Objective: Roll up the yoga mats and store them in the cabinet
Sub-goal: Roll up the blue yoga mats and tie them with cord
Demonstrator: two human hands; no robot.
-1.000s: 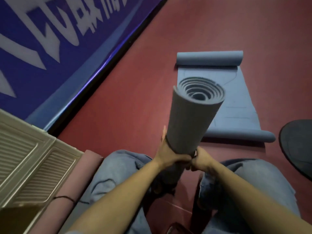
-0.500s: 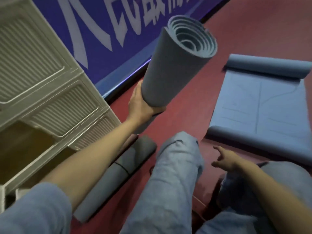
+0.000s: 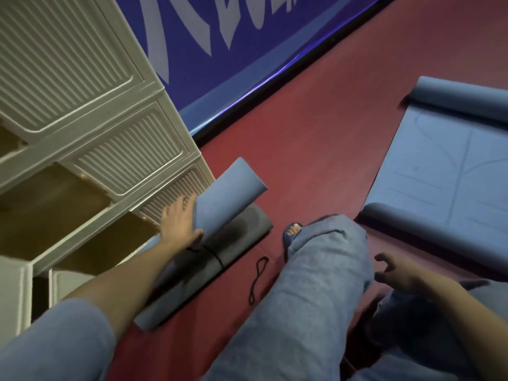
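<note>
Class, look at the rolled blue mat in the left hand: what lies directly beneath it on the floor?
Under the rolled blue mat held by the left hand lies a dark rolled mat tied with a black cord; its middle is hidden by the forearm.

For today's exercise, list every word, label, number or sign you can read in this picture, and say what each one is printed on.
Blue banner: large white characters, cut off by the top edge of the picture, so no whole word can be read.
Flat mat: thin guide lines only, no text.
Rolled mat, cabinet: no text or label visible.
</note>
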